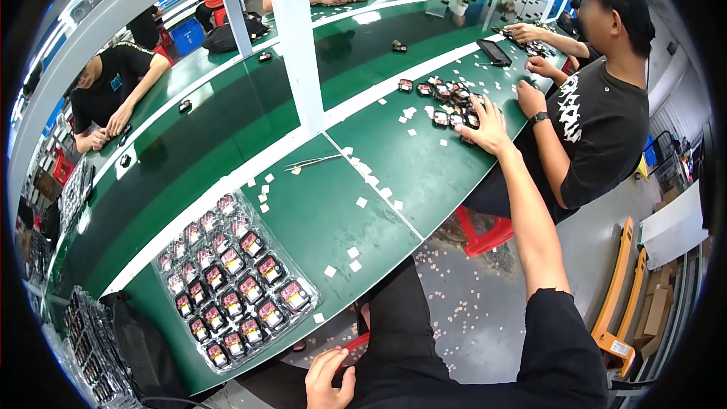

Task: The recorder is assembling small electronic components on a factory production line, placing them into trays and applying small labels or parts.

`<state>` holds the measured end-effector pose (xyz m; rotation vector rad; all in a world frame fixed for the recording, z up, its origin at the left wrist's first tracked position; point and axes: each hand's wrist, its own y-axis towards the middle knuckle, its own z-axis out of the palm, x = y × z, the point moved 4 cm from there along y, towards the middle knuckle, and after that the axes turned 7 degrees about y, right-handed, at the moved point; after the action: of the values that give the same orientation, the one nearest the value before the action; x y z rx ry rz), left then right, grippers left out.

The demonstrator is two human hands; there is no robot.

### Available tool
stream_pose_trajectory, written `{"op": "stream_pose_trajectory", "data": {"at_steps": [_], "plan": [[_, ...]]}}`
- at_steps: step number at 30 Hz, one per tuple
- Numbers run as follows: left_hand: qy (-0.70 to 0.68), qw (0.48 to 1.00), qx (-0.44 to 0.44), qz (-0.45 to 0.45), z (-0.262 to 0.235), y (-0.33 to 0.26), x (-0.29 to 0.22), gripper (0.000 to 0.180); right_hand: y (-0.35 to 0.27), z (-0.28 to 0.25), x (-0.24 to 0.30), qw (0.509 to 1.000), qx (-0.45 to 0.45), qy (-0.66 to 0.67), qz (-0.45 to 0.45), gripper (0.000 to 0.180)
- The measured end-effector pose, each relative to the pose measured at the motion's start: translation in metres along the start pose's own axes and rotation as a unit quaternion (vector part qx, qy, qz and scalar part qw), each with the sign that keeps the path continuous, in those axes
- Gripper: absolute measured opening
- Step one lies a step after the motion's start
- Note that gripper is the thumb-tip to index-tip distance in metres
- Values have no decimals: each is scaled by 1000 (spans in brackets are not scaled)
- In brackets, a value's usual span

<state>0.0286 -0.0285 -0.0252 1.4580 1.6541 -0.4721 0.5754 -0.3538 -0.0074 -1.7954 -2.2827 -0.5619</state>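
Okay, right hand [491,127] stretches out to the right of centre, on the near edge of a heap of small black units [441,89] with pink-and-white faces; its fingers are spread, thumb apart, tips at the units, but can't tell if it grips one. Left hand [330,380] sits low at bottom centre, near the person's dark-clothed lap, fingers loosely bent and parted, nothing seen in them. Heap lies on the green bench [303,208], upper right of centre. Lower left of the frame: clear plastic tray [291,263] set at a slant, similar units [251,288] in rows. Tweezers [314,161] lie mid-frame, above and right of the tray. Small pale squares [362,202] scattered over the bench, more on the grey floor [485,333], lower right. Co-worker in black cap and tee [606,121] at right edge, arms toward more units [536,48], beside a black rectangular tray [494,52]. Another co-worker [113,87] bends over the far side, upper left. Yellow-orange pallet jack [610,310], lower right.
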Motion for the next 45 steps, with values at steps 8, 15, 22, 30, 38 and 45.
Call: {"op": "stream_pose_trajectory", "data": {"at_steps": [8,15,22,30,38,45], "plan": [[-12,996,61,-71,19,-9,5,39,-13,4,6,995,20,45,-87,104],[-34,991,98,-88,26,-5,8,38,-55,7,60,988,-1,68,-141,93],[-45,992,103,-65,34,-5,9,40,-96,17,120,979,20,97,-179,85],[-31,994,95,-51,29,-6,6,39,-148,39,200,961,52,134,-238,81],[-25,995,89,-44,27,-6,4,36,-186,53,262,938,98,144,-300,78],[-18,995,86,-48,25,-4,7,36,-179,41,284,921,90,144,-352,82]]}}
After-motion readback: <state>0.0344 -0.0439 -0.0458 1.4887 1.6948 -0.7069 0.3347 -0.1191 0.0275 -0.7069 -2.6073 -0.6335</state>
